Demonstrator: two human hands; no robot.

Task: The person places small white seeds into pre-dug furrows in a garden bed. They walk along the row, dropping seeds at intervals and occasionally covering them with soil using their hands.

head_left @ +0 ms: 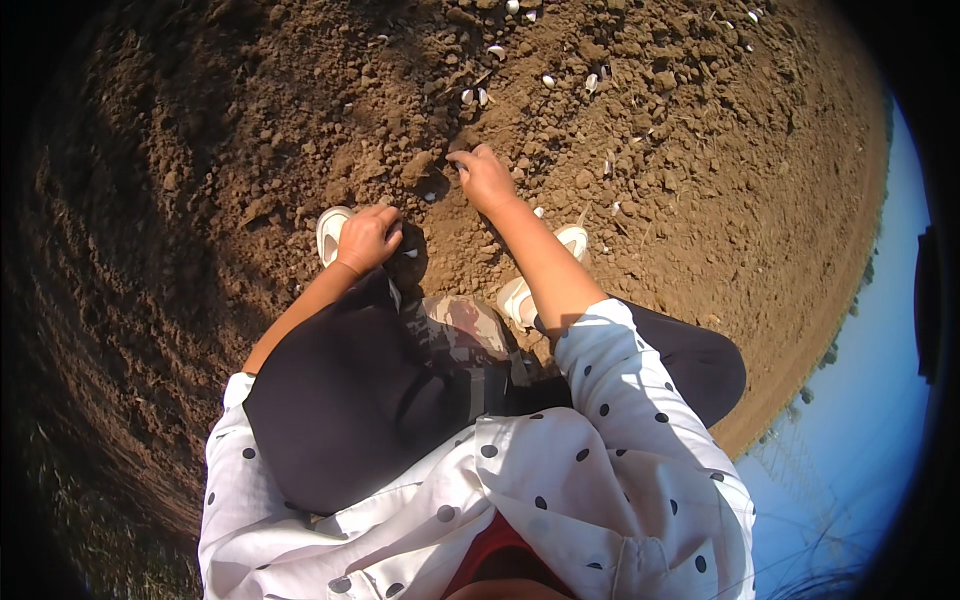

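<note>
My right hand [485, 178] reaches down to the loose soil, fingers bent and thumb extended; whether something small is pinched there cannot be made out. Just below it, a white garlic clove [430, 196] sits in a shallow hollow. My left hand [367, 236] hangs beside my left shoe [330, 231] with curled fingers, and its palm is hidden. Near its fingertips is another pale clove [410, 253]. Farther forward, a pair of cloves [475, 96] rests on the dirt, and several more, such as one clove [592, 82], are scattered beyond.
Clods of dry brown soil [247, 150] surround me. My right shoe [516, 301] is planted under my right forearm. A camouflage-patterned cloth item [459, 326] is between my legs. Dark grass [112, 536] grows at the lower left; sky [847, 390] shows at the right rim.
</note>
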